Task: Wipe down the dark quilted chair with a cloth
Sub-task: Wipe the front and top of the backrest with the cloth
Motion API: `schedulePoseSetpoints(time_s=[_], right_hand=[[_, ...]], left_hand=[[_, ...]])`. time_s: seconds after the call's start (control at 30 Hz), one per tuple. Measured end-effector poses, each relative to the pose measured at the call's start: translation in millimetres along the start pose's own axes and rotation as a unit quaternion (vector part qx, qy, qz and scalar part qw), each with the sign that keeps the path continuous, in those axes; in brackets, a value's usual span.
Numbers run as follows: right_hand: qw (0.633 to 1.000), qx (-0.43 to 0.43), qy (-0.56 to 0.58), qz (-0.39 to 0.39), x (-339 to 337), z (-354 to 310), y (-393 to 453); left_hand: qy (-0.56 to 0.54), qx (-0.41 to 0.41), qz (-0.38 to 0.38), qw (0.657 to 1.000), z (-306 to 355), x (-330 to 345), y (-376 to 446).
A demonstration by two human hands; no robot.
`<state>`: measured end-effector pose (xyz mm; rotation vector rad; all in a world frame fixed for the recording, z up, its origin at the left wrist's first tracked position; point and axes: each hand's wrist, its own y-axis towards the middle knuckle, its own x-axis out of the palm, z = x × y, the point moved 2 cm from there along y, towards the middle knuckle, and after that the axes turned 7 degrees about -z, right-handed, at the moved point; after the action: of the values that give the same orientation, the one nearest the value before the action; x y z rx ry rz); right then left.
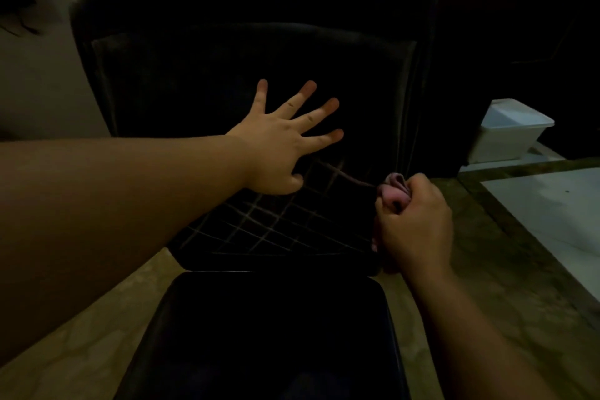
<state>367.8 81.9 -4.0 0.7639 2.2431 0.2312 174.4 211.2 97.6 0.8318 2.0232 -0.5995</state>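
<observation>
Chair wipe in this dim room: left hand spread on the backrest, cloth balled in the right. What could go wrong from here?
1. The cloth is bunched tight in the right hand, so little of it would touch the chair; wiping may be patchy.
2. The room is dark, so dirt on the black quilting is hard to see and spots could be missed.
3. The left hand lies spread over the backrest and may leave the area beneath unwiped.

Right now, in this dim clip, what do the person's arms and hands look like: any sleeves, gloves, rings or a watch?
Both forearms are bare up to the frame edge: no sleeves show. The left hand and the right hand wear no gloves, and no watch or wristband shows at either wrist. No ring is visible on the left hand's fingers; the dim light leaves the right hand's fingers unclear.
</observation>
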Motion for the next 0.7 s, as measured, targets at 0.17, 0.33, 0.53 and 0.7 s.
schedulePoseSetpoints(time_s=[0.17,0.33,0.53,0.7], right_hand=[[1.0,-0.015,0.014,0.02,-0.6,-7.9,10.6],[0.996,0.012,-0.078,-0.034,1.7,7.5,-2.7],[0.979,-0.15,-0.136,0.017,-13.5,-25.6,36.2],[0.924,-0.267,-0.265,-0.071,-15.5,2.6,17.9]], left_hand=[[-0.009,-0.003,-0.013,1.0,2.0,-3.8,1.0],[-0.021,-0.002,-0.027,0.999,1.7,-7.0,1.5],[-0.034,0.003,-0.044,0.998,-0.2,-11.7,-1.8],[-0.033,0.005,-0.055,0.998,0.9,-12.6,-1.6]])
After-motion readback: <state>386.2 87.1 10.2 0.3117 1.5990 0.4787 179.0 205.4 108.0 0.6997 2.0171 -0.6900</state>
